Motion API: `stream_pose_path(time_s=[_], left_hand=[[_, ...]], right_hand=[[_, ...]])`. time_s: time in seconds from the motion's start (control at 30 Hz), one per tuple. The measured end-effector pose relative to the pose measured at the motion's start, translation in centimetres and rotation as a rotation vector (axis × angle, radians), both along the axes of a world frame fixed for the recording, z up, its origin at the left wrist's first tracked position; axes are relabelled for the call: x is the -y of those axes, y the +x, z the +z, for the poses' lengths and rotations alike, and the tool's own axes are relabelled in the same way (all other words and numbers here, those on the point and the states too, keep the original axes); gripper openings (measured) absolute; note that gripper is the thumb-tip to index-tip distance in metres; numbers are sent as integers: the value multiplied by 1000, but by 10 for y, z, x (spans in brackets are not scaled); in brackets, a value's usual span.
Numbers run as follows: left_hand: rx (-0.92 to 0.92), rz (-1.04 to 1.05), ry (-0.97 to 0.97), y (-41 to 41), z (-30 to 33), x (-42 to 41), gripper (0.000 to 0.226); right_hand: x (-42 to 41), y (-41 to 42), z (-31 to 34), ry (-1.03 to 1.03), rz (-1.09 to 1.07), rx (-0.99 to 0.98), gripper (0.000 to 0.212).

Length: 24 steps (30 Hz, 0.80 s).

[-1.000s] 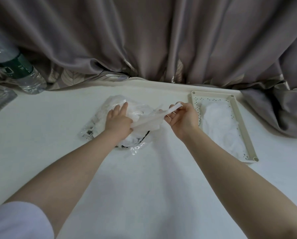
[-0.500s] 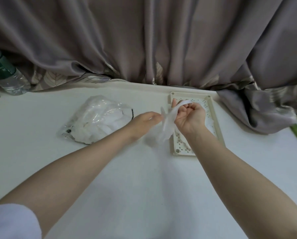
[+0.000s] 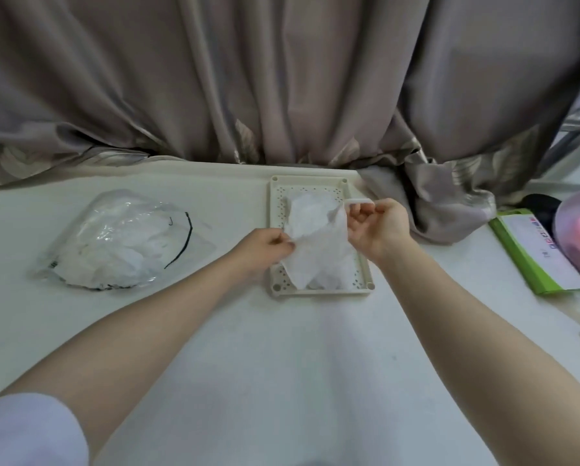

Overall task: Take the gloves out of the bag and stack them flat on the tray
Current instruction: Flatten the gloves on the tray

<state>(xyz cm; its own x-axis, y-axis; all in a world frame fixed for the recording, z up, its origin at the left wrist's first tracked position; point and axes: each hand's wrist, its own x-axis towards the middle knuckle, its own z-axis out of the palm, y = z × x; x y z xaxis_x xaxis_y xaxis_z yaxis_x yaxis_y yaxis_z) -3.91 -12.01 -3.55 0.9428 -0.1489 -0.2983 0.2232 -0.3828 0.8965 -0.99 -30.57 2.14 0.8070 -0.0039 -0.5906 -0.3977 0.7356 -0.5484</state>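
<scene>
No readable writing; small black label on bag (image 3: 113, 243), left on white tabletop (image 3: 282, 381). Both grips pinching 1 thin white glove (image 3: 315, 250) above perforated cream tray (image 3: 277, 210): left hand (image 3: 265, 245) near edge, right hand (image 3: 377, 227) far edge. Taupe curtain (image 3: 282, 79) behind; green folder (image 3: 530, 264) right.

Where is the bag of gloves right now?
In the head view the bag lies on the table at centre-left, to the left of the tray and clear of both hands.
</scene>
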Motion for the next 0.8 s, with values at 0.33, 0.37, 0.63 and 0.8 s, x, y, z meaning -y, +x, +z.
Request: stream_pose_path(time_s=[0.33,0.37,0.63,0.8], left_hand=[[-200,-236,-301,19,51,29,25],[-205,-262,-292,21,58,29,23],[-212,13,-451,31,68,23,28],[-379,-27,-531,27,49,35,75]], right_hand=[[27,-6,-2,-1047,1005,702,44],[24,-4,-2,-1052,1038,728,45],[42,3,0,-731,862,578,10],[51,4,4,-484,820,460,28]])
